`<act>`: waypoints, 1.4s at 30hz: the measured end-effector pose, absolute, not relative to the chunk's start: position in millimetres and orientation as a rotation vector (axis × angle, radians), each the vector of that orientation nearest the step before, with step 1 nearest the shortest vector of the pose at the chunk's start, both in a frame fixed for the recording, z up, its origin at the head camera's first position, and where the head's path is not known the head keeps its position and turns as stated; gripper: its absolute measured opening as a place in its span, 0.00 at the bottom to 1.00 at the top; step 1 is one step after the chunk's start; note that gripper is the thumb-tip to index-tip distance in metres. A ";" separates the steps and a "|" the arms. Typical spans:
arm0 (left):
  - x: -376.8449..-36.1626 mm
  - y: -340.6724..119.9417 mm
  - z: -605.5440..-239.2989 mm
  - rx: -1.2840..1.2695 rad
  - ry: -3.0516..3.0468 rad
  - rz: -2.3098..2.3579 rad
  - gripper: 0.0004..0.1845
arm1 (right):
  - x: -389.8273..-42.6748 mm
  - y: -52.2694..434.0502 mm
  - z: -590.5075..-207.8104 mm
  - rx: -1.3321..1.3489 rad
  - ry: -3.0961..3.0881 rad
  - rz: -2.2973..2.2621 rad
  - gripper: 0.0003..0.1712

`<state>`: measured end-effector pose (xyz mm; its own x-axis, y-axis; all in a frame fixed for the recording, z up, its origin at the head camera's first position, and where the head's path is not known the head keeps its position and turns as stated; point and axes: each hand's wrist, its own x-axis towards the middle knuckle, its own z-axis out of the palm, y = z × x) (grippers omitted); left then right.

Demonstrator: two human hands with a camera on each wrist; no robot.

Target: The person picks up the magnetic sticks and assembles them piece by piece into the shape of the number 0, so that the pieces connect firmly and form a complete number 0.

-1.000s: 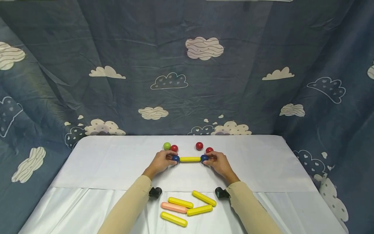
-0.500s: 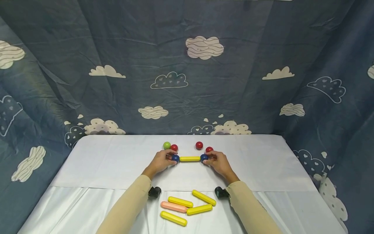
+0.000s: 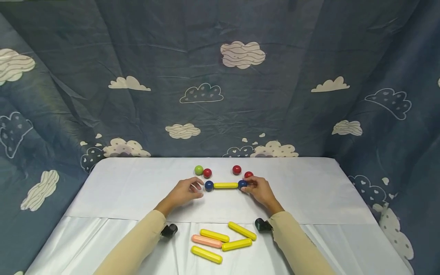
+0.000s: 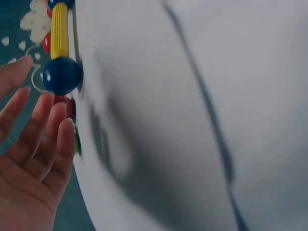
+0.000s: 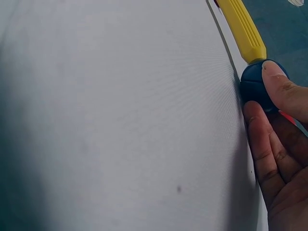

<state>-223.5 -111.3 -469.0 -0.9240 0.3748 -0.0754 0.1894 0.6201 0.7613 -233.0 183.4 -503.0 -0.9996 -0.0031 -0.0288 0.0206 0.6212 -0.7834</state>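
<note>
A yellow ridged rod (image 3: pixel 225 185) lies level on the white cloth, joined at each end to a dark blue ball. My left hand (image 3: pixel 186 190) is just left of the left blue ball (image 3: pixel 209 186), apart from it, fingers loosely spread with nothing between them; the left wrist view shows a gap between the fingertips and that ball (image 4: pixel 63 76). On the other end, my right hand (image 3: pixel 262 190) pinches the right blue ball (image 3: pixel 242 184) between thumb and fingers, as the right wrist view also shows on the ball (image 5: pixel 255 85).
Behind the rod sit a green ball (image 3: pixel 198 170) touching a red ball (image 3: pixel 207 173), another red ball (image 3: pixel 236 170), and a third red ball (image 3: pixel 248 175) partly behind the right hand. Nearer me lie several yellow rods (image 3: pixel 237 244) and one pink rod (image 3: pixel 206 241).
My left hand has let go of the left blue ball and drawn back a little to the left. The right hand keeps its hold; the head view has shifted slightly.
</note>
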 end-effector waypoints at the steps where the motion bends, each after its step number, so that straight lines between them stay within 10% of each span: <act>1: -220.9 -112.7 -468.0 0.494 2.600 1.169 0.17 | -233.1 183.5 -502.7 0.020 2.805 -1.350 0.23; 42: -162.1 -89.3 -469.5 0.823 2.264 0.797 0.06 | -231.7 182.2 -504.6 0.030 2.804 -1.367 0.23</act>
